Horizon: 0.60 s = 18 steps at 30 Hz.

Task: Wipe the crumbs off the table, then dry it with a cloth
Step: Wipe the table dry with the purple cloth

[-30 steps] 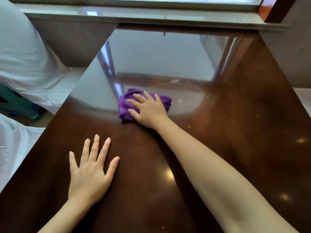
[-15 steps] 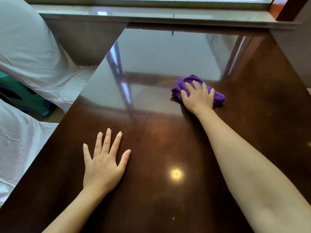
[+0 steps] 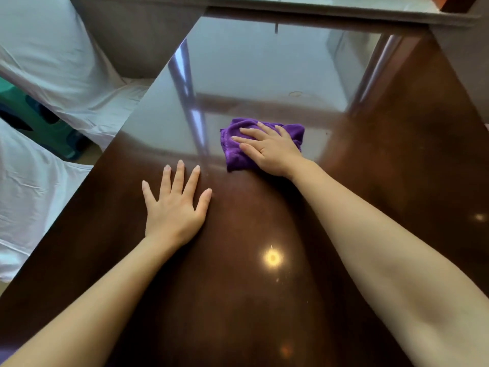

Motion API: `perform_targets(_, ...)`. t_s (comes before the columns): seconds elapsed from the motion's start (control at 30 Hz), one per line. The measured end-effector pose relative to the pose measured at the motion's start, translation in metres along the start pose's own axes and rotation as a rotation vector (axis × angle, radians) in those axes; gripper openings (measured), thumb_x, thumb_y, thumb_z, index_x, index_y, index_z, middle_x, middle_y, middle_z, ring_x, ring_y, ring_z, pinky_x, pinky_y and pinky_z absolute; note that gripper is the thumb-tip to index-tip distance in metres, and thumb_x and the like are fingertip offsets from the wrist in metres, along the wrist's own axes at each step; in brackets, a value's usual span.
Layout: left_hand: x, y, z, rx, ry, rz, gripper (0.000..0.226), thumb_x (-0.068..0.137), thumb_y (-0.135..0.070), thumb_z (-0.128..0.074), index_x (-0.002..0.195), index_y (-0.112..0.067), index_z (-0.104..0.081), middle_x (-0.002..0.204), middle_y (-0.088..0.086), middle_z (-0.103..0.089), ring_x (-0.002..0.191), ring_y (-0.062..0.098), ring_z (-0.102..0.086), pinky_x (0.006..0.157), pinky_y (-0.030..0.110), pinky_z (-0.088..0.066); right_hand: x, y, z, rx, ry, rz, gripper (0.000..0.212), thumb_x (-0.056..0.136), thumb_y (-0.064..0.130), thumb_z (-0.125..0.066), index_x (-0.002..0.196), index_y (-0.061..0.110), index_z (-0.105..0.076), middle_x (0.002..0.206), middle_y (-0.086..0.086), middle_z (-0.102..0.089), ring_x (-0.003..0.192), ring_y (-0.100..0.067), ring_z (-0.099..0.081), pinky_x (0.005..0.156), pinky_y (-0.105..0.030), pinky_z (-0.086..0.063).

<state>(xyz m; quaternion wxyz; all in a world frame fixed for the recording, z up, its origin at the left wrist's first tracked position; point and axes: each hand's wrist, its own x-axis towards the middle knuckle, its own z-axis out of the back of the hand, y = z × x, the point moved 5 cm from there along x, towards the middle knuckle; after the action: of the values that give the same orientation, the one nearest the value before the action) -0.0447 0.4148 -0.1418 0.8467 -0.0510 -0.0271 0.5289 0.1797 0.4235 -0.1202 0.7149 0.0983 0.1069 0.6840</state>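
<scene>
A folded purple cloth (image 3: pixel 236 152) lies on the glossy dark brown table (image 3: pixel 397 181) near its middle. My right hand (image 3: pixel 272 151) presses flat on the cloth, fingers pointing left, covering its right half. My left hand (image 3: pixel 174 207) rests flat on the bare table just left of and nearer than the cloth, fingers spread, holding nothing. A few small specks (image 3: pixel 277 279) show on the near part of the table beside a bright light reflection.
A pale stone window ledge (image 3: pixel 317 7) runs along the table's far edge. White fabric-covered seats (image 3: pixel 53 62) stand to the left of the table, with a green object (image 3: pixel 34 120) on the floor between them. A faint ring mark (image 3: pixel 295 94) sits on the far tabletop.
My right hand slid the cloth from the left-middle out to the right, then back toward the middle. My left hand stayed flat on the table.
</scene>
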Motion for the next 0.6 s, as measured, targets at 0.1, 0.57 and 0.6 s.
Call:
perform_targets(0.1,0.001,0.0,0.0,-0.027,0.029,-0.006,0.06,0.087,-0.056,-0.007,0.144,-0.036,-0.004,0.157,-0.002,0.002,0.143,0.018,0.009,0.11,0.059,0.008,-0.022,0.013,-0.004,-0.017,-0.007,0.012,0.042,0.096,0.051,-0.02,0.136,0.047,-0.031,0.153,0.014,-0.025,0.143,-0.017,-0.009,0.113,-0.045,0.0)
perform_targets(0.57,-0.074,0.018,0.006,-0.045,0.031,-0.153,0.056,0.093,-0.048,-0.015,0.145,-0.029,-0.007,0.157,0.001,-0.002,0.143,0.017,0.004,0.115,0.044,0.005,-0.163,0.086,-0.025,-0.052,-0.021,-0.002,0.043,0.095,0.049,-0.025,0.138,0.045,-0.03,0.152,0.012,-0.028,0.143,-0.019,-0.011,0.115,-0.049,-0.003)
perform_targets(0.6,-0.081,0.019,0.007,-0.052,0.038,-0.158,0.056,0.093,-0.047,-0.016,0.145,-0.028,-0.007,0.157,0.001,-0.001,0.143,0.017,0.004,0.115,0.043,0.005,-0.176,0.095,-0.027,-0.062,-0.017,-0.008,0.043,0.095,0.049,-0.027,0.138,0.044,-0.03,0.152,0.012,-0.028,0.143,-0.02,-0.011,0.115,-0.049,-0.003)
